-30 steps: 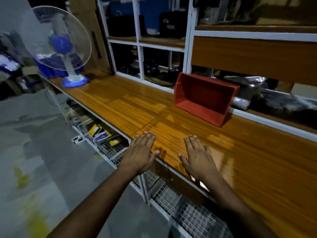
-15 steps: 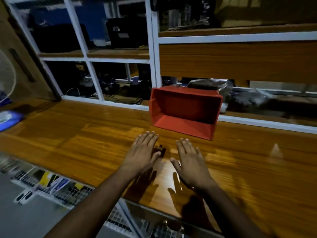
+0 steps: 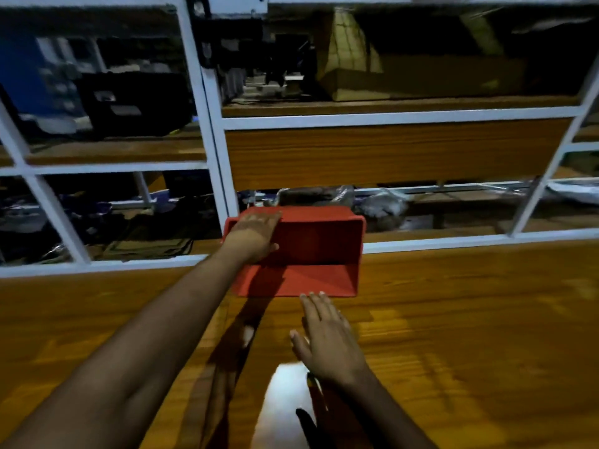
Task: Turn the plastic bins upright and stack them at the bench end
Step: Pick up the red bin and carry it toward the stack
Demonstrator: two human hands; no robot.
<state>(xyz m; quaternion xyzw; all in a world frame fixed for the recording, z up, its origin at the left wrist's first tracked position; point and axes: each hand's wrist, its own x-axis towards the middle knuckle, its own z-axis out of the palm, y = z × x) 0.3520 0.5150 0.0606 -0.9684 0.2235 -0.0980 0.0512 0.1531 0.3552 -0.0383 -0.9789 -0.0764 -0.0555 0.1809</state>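
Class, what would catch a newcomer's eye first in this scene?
A red plastic bin lies on its side at the back of the wooden bench, its opening facing the camera. The left hand rests on its upper left corner. The right hand hovers open, just before its front edge.

A glossy wooden worktop [image 3: 453, 335] runs beneath a white-framed shelving unit [image 3: 207, 124]. A cardboard box [image 3: 405, 76] sits on the upper shelf, and crumpled plastic bags [image 3: 379, 202] lie behind the worktop's far edge.
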